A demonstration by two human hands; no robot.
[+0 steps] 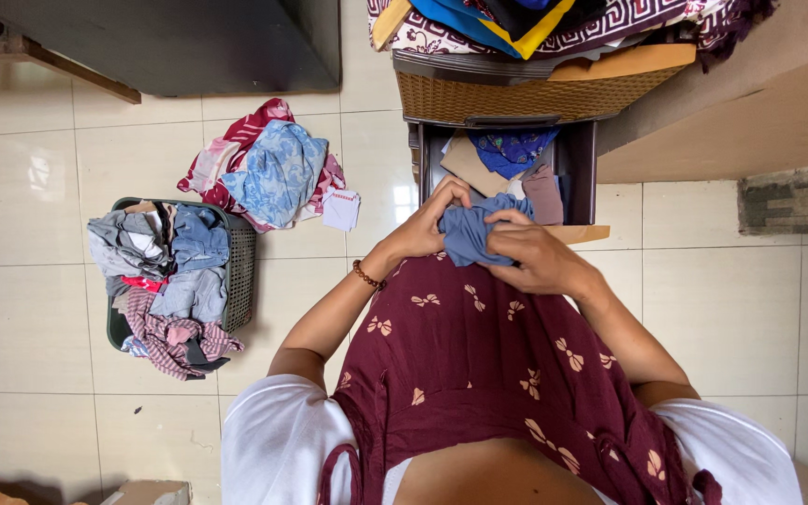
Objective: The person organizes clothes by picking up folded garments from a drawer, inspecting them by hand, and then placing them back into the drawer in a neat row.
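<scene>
My left hand (427,221) and my right hand (537,256) both grip a bunched blue-grey cloth (468,236) in front of my maroon patterned skirt (479,346). The cloth is held just at the near edge of an open dark drawer (580,161) that contains folded tan, blue and mauve pieces. A beaded bracelet (367,276) circles my left wrist.
A dark laundry basket (239,271) full of mixed clothes stands on the tiled floor to the left. A loose pile of red and blue clothes (268,168) lies beyond it. A woven drawer unit (526,93) topped with stacked fabrics sits above the open drawer. Dark furniture (198,42) is at top left.
</scene>
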